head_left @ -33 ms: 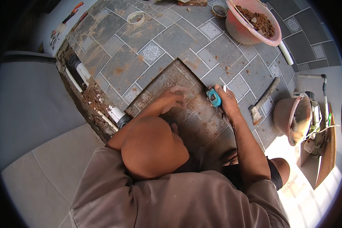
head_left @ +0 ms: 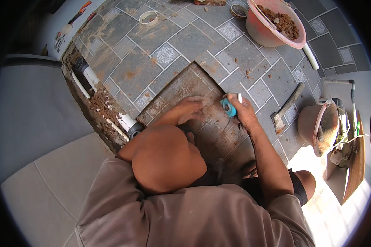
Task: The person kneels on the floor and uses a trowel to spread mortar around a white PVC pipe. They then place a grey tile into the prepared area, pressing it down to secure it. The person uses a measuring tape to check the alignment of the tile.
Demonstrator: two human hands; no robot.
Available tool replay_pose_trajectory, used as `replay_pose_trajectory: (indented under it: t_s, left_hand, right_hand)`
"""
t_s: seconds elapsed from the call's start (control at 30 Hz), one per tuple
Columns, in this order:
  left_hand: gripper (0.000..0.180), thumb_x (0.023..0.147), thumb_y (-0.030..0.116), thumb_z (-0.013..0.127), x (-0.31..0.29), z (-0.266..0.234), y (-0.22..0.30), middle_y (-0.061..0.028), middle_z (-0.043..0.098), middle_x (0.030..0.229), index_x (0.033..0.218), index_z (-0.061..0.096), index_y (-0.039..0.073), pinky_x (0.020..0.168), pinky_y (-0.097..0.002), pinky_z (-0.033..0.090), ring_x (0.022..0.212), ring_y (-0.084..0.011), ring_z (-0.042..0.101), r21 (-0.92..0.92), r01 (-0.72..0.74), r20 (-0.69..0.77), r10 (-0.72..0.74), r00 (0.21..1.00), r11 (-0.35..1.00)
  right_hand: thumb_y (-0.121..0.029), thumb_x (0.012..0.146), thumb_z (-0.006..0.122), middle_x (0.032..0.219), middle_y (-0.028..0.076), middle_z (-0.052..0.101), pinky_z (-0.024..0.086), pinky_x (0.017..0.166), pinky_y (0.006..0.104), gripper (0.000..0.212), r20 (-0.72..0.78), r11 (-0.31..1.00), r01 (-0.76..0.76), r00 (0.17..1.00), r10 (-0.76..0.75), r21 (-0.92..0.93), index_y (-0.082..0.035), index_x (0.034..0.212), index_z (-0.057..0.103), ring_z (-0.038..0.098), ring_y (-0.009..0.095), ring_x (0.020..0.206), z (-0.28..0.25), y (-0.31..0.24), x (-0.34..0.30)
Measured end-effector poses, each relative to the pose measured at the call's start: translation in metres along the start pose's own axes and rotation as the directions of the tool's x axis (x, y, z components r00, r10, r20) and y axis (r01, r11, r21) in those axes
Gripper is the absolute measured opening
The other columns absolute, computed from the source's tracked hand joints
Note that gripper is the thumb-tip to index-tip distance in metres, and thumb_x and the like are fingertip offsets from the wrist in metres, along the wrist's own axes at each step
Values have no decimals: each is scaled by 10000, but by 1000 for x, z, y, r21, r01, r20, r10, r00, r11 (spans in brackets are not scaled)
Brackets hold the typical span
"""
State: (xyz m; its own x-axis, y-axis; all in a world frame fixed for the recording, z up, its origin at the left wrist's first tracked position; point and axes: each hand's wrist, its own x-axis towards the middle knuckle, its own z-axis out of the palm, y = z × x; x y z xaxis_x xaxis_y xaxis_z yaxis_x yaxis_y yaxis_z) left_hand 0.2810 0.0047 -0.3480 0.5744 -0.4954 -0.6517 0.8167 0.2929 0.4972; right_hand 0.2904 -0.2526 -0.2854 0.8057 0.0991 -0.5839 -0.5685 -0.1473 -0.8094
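My right hand (head_left: 243,112) is closed around a teal tape measure (head_left: 227,107), just above the right edge of a sunken bare patch (head_left: 210,92) in the tiled floor. A short white stick-like piece (head_left: 240,98) pokes up by its fingers; its kind is unclear. Over the middle of the same patch hangs my left hand (head_left: 190,110), with fingers apart, slightly smeared and nothing seen in them. No drawn-out tape can be made out between the hands. My bent knee (head_left: 167,160) hides part of the left forearm.
A hammer (head_left: 288,108) lies on the tiles to the right. Farther back stands a pink bucket of brown soil (head_left: 259,29); another bucket (head_left: 309,123) is at right. A trench with white pipes (head_left: 90,78) runs along the left. A tape roll (head_left: 148,18) lies at the back.
My right hand has shifted a little left with the tape measure, which is now tilted differently. The fingers of my left hand have moved slightly.
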Motion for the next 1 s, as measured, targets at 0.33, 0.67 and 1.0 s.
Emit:
replay_pose_trajectory:
  t_s: [0.33,0.67,1.0]
  left_hand:
    - [433,970,210,770,-38,-35,-42,-188,724,1090,1284,613,-43,856,-447,619,939,-298,739,183,-12,106,-8,994,983]
    - [349,934,170,812,-32,-73,-58,-189,737,1039,1176,663,-33,849,-399,610,960,-278,724,288,-61,-414,182,892,956]
    - [458,875,163,861,-5,-62,-93,-177,737,1023,1254,656,9,796,-396,592,921,-274,727,-38,-259,-424,219,879,965]
  right_hand:
    - [-260,832,878,890,-1,649,497,772,311,351,281,894,159,959,-38,-419,-62,1090,746,587,126,845,69,1,-55]
    - [-208,782,863,1126,132,721,539,947,365,568,383,550,227,905,185,-804,-41,1298,695,691,246,1037,27,2,-117]
    - [-46,787,845,1171,96,713,557,890,326,511,322,729,138,939,119,-671,19,1274,705,668,178,1014,-27,58,-134]
